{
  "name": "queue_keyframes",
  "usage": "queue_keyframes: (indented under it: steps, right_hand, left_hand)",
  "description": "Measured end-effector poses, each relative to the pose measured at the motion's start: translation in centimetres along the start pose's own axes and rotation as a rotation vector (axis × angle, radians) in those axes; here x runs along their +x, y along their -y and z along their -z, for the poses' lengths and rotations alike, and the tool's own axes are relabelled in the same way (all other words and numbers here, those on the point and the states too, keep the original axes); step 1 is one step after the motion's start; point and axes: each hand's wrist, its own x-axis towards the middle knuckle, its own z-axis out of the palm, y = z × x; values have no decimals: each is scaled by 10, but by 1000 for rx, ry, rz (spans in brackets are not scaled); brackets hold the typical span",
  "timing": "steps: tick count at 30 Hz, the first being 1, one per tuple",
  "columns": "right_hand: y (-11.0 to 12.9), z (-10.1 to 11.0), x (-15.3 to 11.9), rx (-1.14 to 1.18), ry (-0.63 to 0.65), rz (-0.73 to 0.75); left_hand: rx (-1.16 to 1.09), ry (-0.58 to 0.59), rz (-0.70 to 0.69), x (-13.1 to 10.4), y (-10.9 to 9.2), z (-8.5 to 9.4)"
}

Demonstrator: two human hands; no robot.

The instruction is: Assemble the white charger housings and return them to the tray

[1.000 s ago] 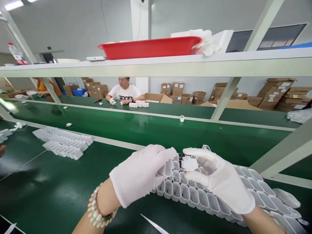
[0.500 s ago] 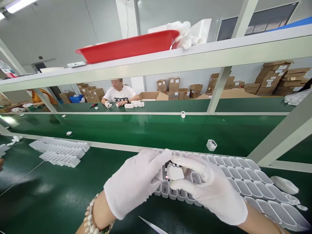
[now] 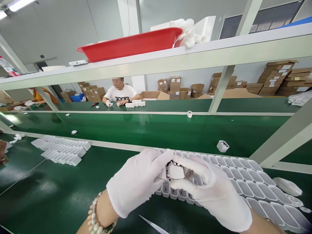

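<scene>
White gloves cover both hands, which meet over the near green table. Between them is a small white part (image 3: 175,171) with black, beaded-looking pieces along its upper edge. My left hand (image 3: 140,182) grips it from the left, thumb and fingers closed on its edge. My right hand (image 3: 212,190) pinches it from the right, fingertips above and below. Rows of open white housings (image 3: 243,175) lie behind and to the right of the hands, partly hidden by them. Fine details of the held part are too small to tell.
A pointed white strip (image 3: 153,224) lies near the front edge. More white housings (image 3: 60,149) are stacked at left. A green belt (image 3: 146,128) carries a white housing (image 3: 222,146) and smaller parts. A shelf with a red tray (image 3: 131,44) crosses above; a person (image 3: 122,94) sits opposite.
Items on the belt have shifted to the right. Both hands keep their hold on the white part, which has sunk slightly between the fingers. At far left, another person's hand shows more.
</scene>
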Motion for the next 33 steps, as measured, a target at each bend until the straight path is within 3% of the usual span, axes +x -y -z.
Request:
queue_keyframes:
  steps: [8, 14, 19, 23, 25, 28, 30, 33]
  right_hand:
    - [-1, -3, 0, -24, 3, 8]
    - [-3, -3, 0, -13, -33, 23]
    - [4, -1, 3, 0, 16, 8]
    - [1, -4, 1, 58, -119, -27]
    - [-4, -5, -2, 19, -266, 70]
    - [-8, -5, -8, -111, -411, 332]
    - [-9, -5, -11, -206, -401, 429]
    - [-6, -8, -13, -277, -315, 397]
  left_hand:
    - [-22, -26, 5, -1, 1, 0]
    - [-80, 1, 44, -2, 2, 0]
    - [-145, 45, 76, -1, 1, 0]
    - [-182, 33, 104, -2, 2, -1]
    - [-158, 15, 139, -5, 3, -2]
    - [-123, -24, 166, -8, 4, -3]
    - [-125, -43, 175, -10, 4, -4]
    - [-149, -40, 190, -10, 2, -4]
